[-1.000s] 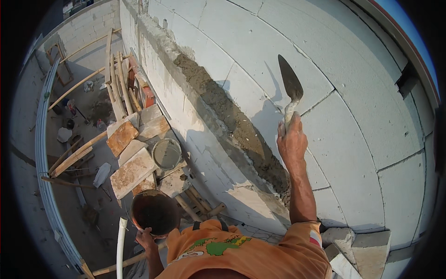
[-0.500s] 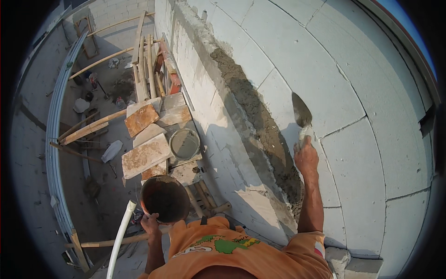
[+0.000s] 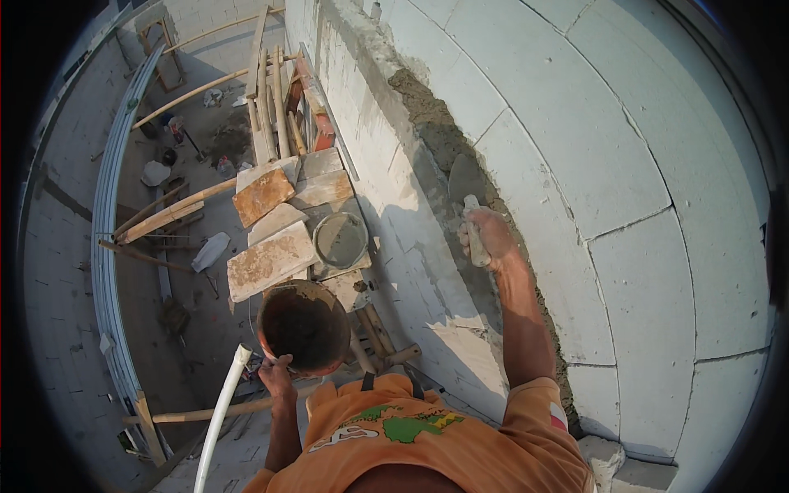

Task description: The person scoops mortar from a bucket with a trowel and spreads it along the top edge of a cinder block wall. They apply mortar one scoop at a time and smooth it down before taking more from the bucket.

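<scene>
Pale block wall [image 3: 575,164] spreads to the right of the right-hand fingers, its large blocks parted by thin dark joints. Nearest of all is the orange shirt [image 3: 460,452], below both hands. The left hand [image 3: 278,376] has its fingers pinching the near rim of a dark-mouthed bucket [image 3: 283,304], which opens upward just beyond the fingertips. Close by those fingers on the left leans a white pipe [image 3: 223,415], and a wooden pole [image 3: 177,416] passes below, so both edges crowd that side.

The right hand [image 3: 493,237] has its fingers curled around the handle of a trowel [image 3: 472,215]. Its blade lies just past the knuckles, over grey mortar [image 3: 427,115] spread along the ledge between the block wall and a sharp drop; whether the blade touches it cannot be told. Left of these fingers the ledge ends, and the lower wall face [image 3: 403,271] falls away, leaving open room between the two hands.

Beyond the left fingers and the bucket stand a round tub [image 3: 316,241] with grey contents and a stack of stained slabs [image 3: 269,261], their corners jutting outward. Farther off, long poles [image 3: 261,99] lie bunched, pale rails [image 3: 103,222] run along the left, and another block wall [image 3: 197,12] closes the view.
</scene>
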The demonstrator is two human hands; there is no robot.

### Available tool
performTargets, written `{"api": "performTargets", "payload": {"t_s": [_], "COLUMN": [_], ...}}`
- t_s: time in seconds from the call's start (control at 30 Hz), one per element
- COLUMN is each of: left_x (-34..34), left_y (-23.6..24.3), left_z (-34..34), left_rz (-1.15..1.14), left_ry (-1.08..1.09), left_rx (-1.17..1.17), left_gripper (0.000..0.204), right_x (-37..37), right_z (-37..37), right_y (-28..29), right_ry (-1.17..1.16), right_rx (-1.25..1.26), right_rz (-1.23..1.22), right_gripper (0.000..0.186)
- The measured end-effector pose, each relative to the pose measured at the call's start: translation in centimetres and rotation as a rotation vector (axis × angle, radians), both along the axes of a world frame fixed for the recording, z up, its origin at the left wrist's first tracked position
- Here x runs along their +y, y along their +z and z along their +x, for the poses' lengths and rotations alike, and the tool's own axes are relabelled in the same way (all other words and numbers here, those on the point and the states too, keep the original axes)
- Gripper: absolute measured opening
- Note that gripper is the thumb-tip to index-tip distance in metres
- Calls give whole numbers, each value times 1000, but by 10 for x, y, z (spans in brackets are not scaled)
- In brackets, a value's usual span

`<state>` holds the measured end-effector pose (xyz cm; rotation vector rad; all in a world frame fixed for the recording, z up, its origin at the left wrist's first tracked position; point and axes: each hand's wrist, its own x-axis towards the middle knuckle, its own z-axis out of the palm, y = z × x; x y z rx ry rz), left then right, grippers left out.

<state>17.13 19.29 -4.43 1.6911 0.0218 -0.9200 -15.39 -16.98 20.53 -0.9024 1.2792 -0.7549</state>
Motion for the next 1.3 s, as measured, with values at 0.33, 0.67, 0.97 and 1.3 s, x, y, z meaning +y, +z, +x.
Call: {"api": "performTargets", "payload": {"t_s": [0.33,0.67,0.97,1.3], "left_x": [14,30,19,33], "left_y": [15,-11,-1,-5], "left_z": [7,19,15,2], "left_rz": [110,212,80,129], "left_ry": [33,88,90,192], "left_rx": [-12,-48,-90,-23], "left_gripper": [19,18,26,16], "right_x": [-31,28,-205,-139], "right_z": [-3,15,111,54], "right_y": [-10,45,13,-37], "right_ry": [-165,-183,-8,-181], "right_rx": [79,27,-71,-74], "right_rz": [19,-104,-87,18], "right_gripper": [20,18,19,21]}}
